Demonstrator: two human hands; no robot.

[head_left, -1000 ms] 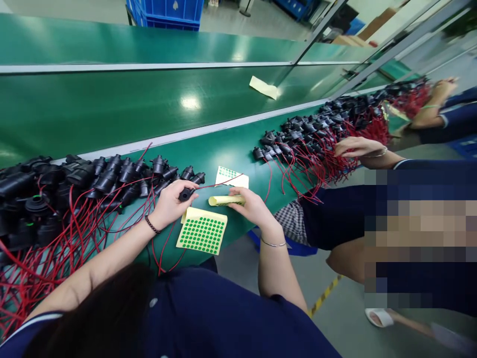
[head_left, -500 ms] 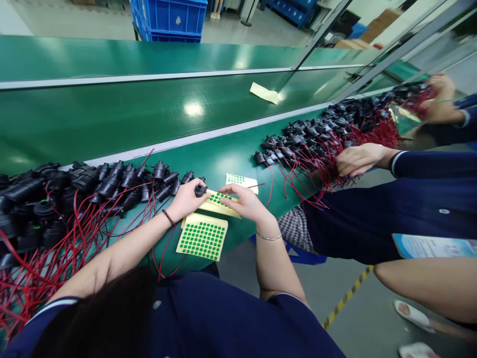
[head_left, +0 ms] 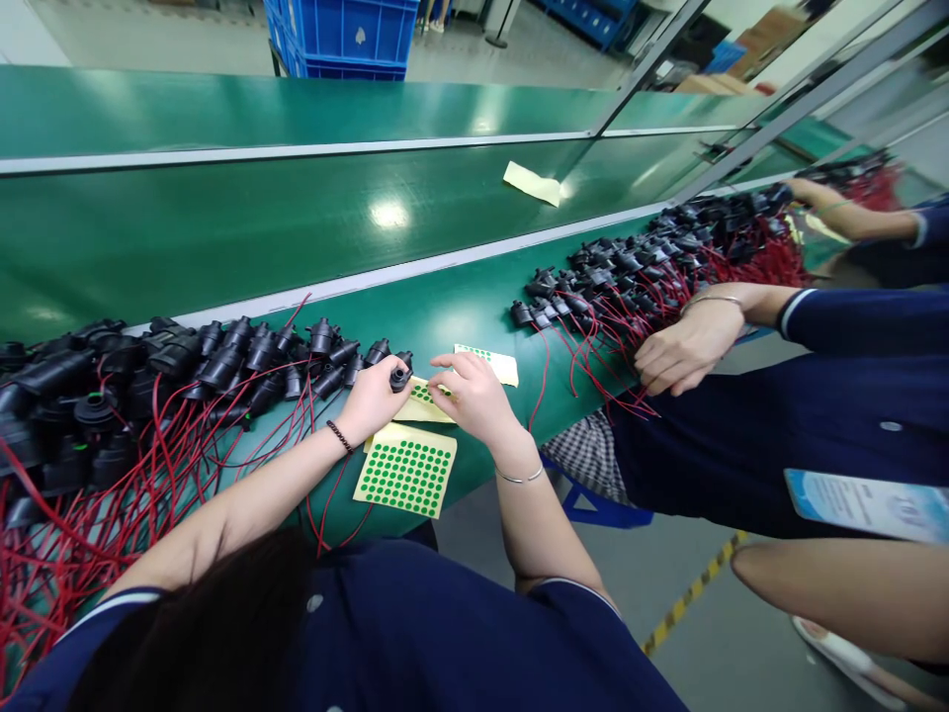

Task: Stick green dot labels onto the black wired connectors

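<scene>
My left hand point(head_left: 375, 396) grips a small black plastic part point(head_left: 399, 376) with a red wire, held above the green bench. My right hand point(head_left: 473, 394) pinches a yellow sheet of green dot stickers point(head_left: 422, 400) right beside that part, fingertips on the sheet's right end. A fuller yellow sheet of green dots point(head_left: 405, 471) lies flat below both hands near the bench edge. Another partly used sticker sheet point(head_left: 489, 362) lies just beyond my right hand.
A pile of black parts with red wires point(head_left: 148, 386) covers the bench to my left. A second pile point(head_left: 638, 272) lies to the right, where a co-worker's hand point(head_left: 686, 346) rests. A yellow scrap point(head_left: 532, 183) lies on the green conveyor belt point(head_left: 222, 218). Blue crates point(head_left: 348, 35) stand behind.
My right hand unrolled the curled sticker sheet and brought it up against the black part. My left hand turned the part and lifted it slightly. The co-worker's hand drew back from the pile.
</scene>
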